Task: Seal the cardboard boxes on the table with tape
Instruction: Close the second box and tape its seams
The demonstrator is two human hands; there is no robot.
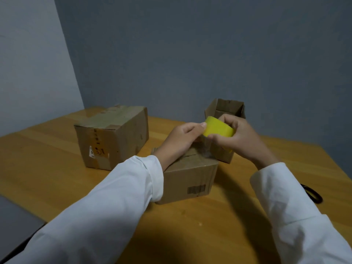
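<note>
A: Which step is going on here?

B: The taping of the near, middle closed brown cardboard box (pixel 188 180), as I judge it; the right hand (pixel 236 138) is gripping the yellow roll of clear tape (pixel 219 128) with fingers curled round it, just above that box; the left hand (pixel 182 138) is pinching at the roll's left edge with thumb and fingertips, seemingly working at the tape's loose end.

A: Is any tape reaching the box?

B: A clear strip (pixel 206 149) is hanging from the roll down to the box top; whether it is stuck there, I cannot tell.

A: And the others?

B: The larger taped cardboard box (pixel 114 136) is sitting far left on the wooden table (pixel 47 168); the small open-topped cardboard box (pixel 228 109) is standing far right, behind the hands, probably awaiting its turn.

A: The next move?

B: Likely drawing tape along the flap seam and pressing it flat; it is calling for steady tension, or the film will be wrinkling.
</note>
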